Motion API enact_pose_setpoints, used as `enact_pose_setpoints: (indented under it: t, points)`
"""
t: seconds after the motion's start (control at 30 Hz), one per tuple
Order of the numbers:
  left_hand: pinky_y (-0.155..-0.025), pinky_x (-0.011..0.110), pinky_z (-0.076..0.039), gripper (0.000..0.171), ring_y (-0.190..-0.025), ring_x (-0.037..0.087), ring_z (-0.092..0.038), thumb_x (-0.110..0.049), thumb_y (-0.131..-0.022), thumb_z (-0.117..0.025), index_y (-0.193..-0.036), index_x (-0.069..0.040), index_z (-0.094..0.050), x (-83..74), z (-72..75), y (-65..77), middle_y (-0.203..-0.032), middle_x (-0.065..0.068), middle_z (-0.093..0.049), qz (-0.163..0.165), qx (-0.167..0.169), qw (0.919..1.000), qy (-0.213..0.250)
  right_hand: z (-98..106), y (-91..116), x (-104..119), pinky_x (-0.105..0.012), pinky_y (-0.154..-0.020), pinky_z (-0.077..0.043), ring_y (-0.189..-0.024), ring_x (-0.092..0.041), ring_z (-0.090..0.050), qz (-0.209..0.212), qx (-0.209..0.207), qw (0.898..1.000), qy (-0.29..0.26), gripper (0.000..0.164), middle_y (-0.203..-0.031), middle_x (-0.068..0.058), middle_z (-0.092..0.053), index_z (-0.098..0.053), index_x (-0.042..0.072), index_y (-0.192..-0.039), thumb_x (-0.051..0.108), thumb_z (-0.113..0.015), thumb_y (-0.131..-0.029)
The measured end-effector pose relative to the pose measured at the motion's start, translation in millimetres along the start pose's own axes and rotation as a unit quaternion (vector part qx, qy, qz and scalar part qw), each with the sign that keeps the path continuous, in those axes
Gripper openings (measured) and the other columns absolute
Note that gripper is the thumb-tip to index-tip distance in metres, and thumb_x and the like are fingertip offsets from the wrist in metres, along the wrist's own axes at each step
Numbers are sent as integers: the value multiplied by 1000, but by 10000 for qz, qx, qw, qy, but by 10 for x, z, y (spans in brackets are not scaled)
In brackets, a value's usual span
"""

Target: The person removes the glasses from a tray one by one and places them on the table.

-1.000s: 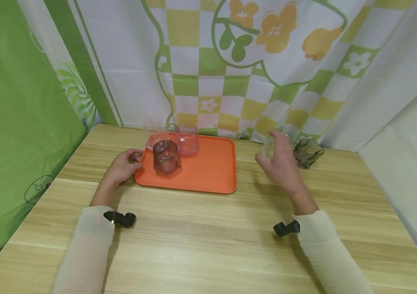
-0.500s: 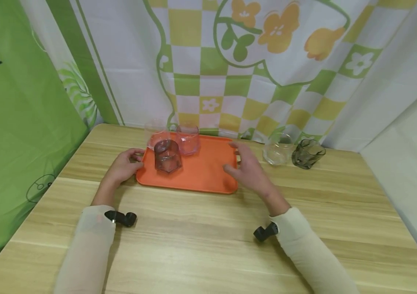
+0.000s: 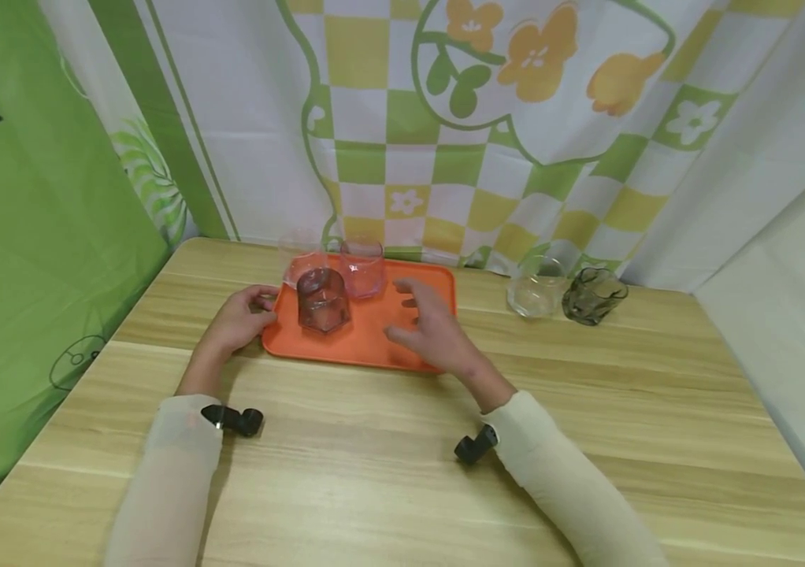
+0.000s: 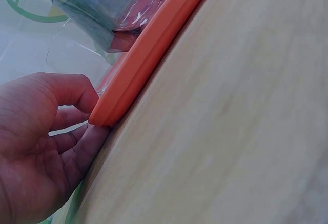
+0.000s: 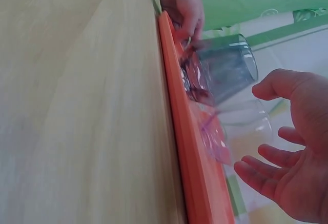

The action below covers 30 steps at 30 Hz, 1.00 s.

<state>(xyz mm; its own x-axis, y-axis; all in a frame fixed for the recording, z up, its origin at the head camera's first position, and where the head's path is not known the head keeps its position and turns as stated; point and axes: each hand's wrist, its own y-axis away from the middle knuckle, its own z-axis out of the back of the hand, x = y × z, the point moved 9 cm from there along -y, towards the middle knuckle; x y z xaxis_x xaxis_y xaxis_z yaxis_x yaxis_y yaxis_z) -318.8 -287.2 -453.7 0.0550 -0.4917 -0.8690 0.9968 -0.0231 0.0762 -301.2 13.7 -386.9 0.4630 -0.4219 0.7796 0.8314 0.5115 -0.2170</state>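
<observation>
The right hand (image 3: 431,331) hung over the near right part of the orange tray (image 3: 374,346), its fingers spread and holding nothing. The left hand (image 3: 239,319) pinched the tray's left corner between thumb and fingers. On the tray stood a dark glass (image 3: 322,302), with a pink glass (image 3: 362,268) and a clear glass (image 3: 299,261) behind it. Farther right, on the wooden table (image 3: 402,472), sat a clear cup (image 3: 536,288) just beside a green cup (image 3: 592,296).

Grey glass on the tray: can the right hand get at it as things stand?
Probably yes. The right hand hovers open over the tray, and nothing stands between it and the grey glass; the pink glass sits behind.
</observation>
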Motion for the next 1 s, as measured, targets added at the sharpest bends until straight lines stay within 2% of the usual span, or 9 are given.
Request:
enact_pose_setpoints:
  t: [0.23,0.47,0.63,0.83,1.0]
  points:
    - [-70,22,-51,51,-94,27,-56,-2,-96,-60,-145,7,-49,-5,29,5,-117,23,-55,-3,-28,9999,-115,-182,-132,118,-53,-100,-48,-129,-44,-51,232,-3,9993,-298,77,-148,-22,-46,-37,5,-155,20,-79,-92]
    - [-68,21,-50,51,-89,23,-56,-2,-94,-61,-143,7,-50,-17,18,4,-114,22,-56,-47,-81,10000,-11,-343,-240,176,-55,-99,-48,-130,-46,-49,201,-30,9977,-652,81,-148,-26,-44,-36,5,-155,17,-82,-89]
    - [-67,21,-50,50,-87,21,-56,-2,-94,-60,-142,8,-51,-26,9,-9,-112,21,-56,-111,-92,9999,-30,-437,-326,179,-49,-103,-47,-129,-42,-51,275,-128,9971,-693,82,-147,-25,-46,-37,0,-153,16,-83,-88]
    - [-67,21,-50,50,-88,19,-56,-1,-96,-60,-144,9,-49,-27,-2,-8,-115,24,-55,-115,-1,9999,-13,-536,-351,114,-42,-102,-48,-129,-33,-53,33,-145,9961,-865,80,-145,-15,-50,-39,6,-153,16,-84,-87]
    - [-67,20,-50,52,-88,18,-55,0,-96,-61,-144,9,-48,-39,-6,4,-115,24,-54,-140,13,9999,50,-599,-356,108,-40,-104,-46,-130,-30,-52,6,-112,9955,-943,82,-145,-14,-50,-39,7,-152,17,-86,-86]
